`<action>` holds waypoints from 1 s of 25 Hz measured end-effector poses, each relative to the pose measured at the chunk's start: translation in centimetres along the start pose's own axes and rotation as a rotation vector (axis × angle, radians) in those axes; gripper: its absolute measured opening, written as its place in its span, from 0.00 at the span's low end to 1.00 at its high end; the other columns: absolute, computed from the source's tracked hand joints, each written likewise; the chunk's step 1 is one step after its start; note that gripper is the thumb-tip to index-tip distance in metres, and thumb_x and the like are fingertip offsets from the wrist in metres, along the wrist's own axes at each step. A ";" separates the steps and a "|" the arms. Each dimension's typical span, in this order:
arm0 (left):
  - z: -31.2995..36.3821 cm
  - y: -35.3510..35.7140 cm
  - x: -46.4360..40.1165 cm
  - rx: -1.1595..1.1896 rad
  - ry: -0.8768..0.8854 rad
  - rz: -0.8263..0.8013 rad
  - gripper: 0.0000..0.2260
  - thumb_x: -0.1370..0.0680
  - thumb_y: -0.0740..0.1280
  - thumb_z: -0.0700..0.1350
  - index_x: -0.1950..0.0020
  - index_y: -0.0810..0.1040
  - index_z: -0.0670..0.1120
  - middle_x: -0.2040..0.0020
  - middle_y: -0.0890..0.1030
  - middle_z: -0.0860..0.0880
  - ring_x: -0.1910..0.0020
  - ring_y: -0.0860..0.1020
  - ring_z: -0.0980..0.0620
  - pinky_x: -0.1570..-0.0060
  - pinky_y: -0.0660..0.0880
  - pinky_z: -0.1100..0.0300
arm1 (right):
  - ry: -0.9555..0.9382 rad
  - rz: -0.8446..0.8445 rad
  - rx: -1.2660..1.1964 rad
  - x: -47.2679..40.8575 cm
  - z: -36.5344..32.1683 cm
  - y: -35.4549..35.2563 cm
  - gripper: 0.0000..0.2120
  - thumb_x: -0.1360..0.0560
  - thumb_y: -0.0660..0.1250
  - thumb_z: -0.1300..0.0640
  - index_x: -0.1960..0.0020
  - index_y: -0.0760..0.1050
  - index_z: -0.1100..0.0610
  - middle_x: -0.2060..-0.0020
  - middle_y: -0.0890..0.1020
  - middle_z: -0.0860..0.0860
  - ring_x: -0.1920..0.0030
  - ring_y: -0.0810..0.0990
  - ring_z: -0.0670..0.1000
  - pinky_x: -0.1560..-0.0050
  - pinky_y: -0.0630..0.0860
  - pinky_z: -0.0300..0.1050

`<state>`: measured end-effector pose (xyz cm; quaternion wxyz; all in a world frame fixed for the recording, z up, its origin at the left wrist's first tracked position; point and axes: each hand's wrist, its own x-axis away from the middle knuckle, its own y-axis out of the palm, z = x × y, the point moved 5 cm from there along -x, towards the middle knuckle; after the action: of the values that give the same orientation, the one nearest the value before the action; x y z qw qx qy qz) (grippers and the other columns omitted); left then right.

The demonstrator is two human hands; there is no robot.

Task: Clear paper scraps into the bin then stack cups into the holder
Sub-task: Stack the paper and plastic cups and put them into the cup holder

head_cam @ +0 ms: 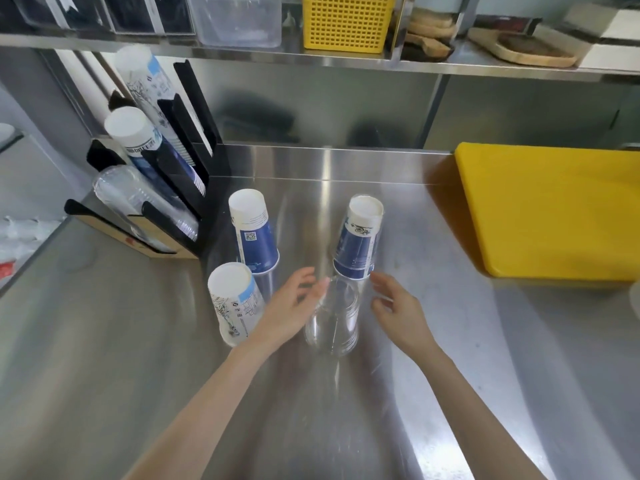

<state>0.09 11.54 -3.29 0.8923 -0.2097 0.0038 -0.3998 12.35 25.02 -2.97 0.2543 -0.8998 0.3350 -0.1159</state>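
We're over the steel tabletop (104, 341) now, and no paper scraps show on it, so we judge the cup stage is in hand. Right between our hands stands the clear plastic cup (334, 317), upside down, looking like a few nested together. We'd call it light, thin-walled and slick, easy to dent if squeezed, so we want a soft grip around the middle of the wall, from both sides.

Our left hand (291, 306) sits just beside the cup's left wall, fingers (320, 284) spread and loosely curved, perhaps brushing it — we can't tell for sure. Our right hand (398, 306) is just to the right, fingers half curled, gripping nothing. Neither hand has closed on anything.

Three inverted paper cups wait nearby: one near left (233, 303), one behind it (254, 233), and one just behind the clear cup (358, 237), which seems sleeved in clear plastic. The black holder (194, 147) stands far left, already carrying stacks.
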 end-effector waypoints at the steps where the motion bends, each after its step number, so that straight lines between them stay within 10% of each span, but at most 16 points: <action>1: 0.5 -0.3 -0.7 0.024 -0.021 0.008 0.25 0.28 0.59 0.61 0.35 0.66 0.52 0.39 0.74 0.54 0.50 0.73 0.65 0.51 0.67 0.73 | -0.016 0.011 0.019 -0.8 -0.4 -0.5 0.21 0.27 0.58 0.65 0.35 0.67 0.55 0.38 0.76 0.54 0.38 0.74 0.53 0.36 0.70 0.47; 13: 3.9 1.4 -11.0 -0.286 -0.009 -0.029 0.31 0.27 0.66 0.51 0.28 0.57 0.46 0.28 0.65 0.45 0.31 0.66 0.45 0.34 0.64 0.52 | -0.036 0.046 0.049 -10.5 -2.5 -2.8 0.24 0.27 0.63 0.61 0.32 0.61 0.56 0.35 0.73 0.55 0.36 0.72 0.56 0.38 0.68 0.48; 25: 9.4 -0.2 -9.8 -0.080 0.240 0.123 0.26 0.28 0.68 0.46 0.32 0.64 0.50 0.34 0.73 0.46 0.37 0.72 0.47 0.35 0.70 0.47 | -0.221 0.183 -0.028 -8.9 -6.4 -5.1 0.23 0.25 0.63 0.56 0.32 0.62 0.45 0.34 0.72 0.46 0.37 0.70 0.45 0.40 0.66 0.39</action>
<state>-5.06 21.87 3.76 0.8992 -0.1954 0.1392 -0.3659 6.06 31.73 4.81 0.2864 -0.8763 0.3871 0.0122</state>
